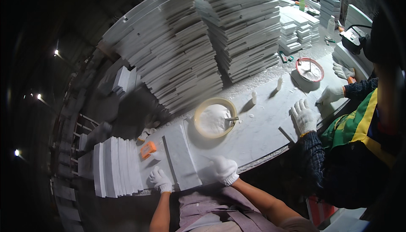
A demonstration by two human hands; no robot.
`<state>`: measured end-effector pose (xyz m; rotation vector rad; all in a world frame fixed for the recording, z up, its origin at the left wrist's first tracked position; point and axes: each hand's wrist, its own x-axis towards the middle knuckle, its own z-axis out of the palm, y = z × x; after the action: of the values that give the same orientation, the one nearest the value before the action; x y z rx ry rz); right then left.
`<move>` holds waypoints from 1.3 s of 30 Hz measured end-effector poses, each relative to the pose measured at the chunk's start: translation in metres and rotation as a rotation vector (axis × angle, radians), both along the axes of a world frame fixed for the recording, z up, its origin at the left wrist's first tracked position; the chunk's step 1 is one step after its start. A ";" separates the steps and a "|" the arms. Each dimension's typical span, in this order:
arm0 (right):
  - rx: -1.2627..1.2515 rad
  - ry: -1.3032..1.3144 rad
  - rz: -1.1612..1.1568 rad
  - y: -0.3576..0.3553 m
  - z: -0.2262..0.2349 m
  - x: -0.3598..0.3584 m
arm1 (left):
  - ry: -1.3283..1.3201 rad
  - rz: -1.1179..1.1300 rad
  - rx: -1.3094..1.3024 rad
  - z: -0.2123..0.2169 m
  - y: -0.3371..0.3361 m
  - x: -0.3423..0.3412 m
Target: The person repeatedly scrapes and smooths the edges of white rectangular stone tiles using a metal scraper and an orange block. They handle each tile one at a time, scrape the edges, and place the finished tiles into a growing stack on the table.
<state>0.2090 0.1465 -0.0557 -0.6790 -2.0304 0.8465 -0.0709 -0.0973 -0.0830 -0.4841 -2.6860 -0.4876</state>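
Note:
A long grey-white stone strip [181, 156] lies flat on the dusty workbench [262, 126] in front of me. My left hand [160, 179], in a white glove, rests on the strip's near left edge. My right hand [224, 169], also gloved, presses on the bench just right of the strip's near end. Past the strip sits a tan bowl [215, 117] of white powder with a tool handle sticking out. Neither hand grips anything that I can see.
Upright stone slabs [116, 166] stand at my left, with an orange block [148, 149] beside them. Tall stacks of stone tiles [203, 41] fill the bench's far side. A co-worker's gloved hand [304, 117] rests at right, near a red-rimmed bowl [310, 69] and two small bottles [254, 97].

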 end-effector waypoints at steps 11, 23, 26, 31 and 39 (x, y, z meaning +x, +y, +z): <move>0.125 0.126 -0.128 -0.001 0.012 -0.008 | 0.074 -0.019 -0.016 0.000 0.002 0.003; 0.079 0.062 -0.137 -0.005 0.013 -0.007 | 0.040 -0.093 0.087 0.006 -0.002 0.006; 0.089 0.076 -0.145 -0.006 0.017 -0.008 | 0.051 -0.093 0.085 0.004 -0.004 0.002; 0.093 0.072 -0.141 -0.009 0.024 -0.006 | 0.064 -0.088 0.080 0.002 -0.003 0.002; -0.167 0.062 -0.087 -0.013 0.023 -0.001 | 0.095 -0.140 0.127 0.016 -0.002 0.011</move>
<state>0.2083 0.1335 -0.0323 -0.8174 -1.8752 0.9818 -0.0599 -0.0994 -0.0666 -0.6447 -2.5229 -0.6533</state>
